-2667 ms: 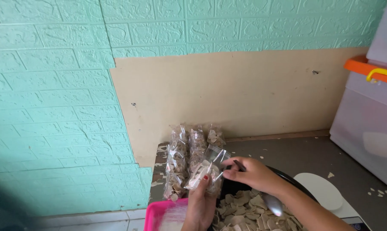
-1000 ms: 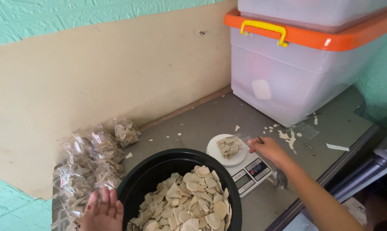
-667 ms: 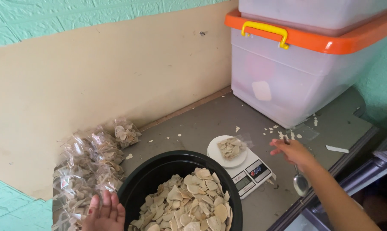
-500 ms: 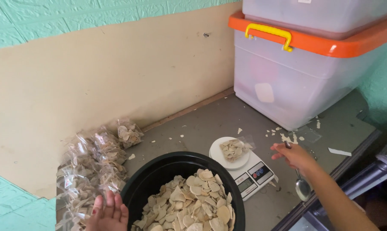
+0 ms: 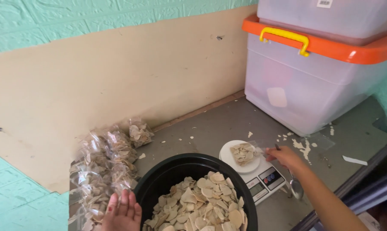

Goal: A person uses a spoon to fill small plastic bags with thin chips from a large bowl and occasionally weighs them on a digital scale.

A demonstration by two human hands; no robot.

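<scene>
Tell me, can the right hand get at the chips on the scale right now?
Probably yes. The right hand is at the edge of the scale beside the chips, with nothing between them. It also seems to hold a spoon, which might hinder it.

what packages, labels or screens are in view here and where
Small clear bags of pale chips: heaped left of the black bowl, along the board.
Clear bag of chips: on the scale's round white plate.
Scale display: grey strip, front of the white scale.
White label: top storage box, upper right.

glossy black plastic bowl (image 5: pixel 159 179), shiny metal spoon (image 5: pixel 295 188), crinkly clear bags (image 5: pixel 103 167)
</scene>
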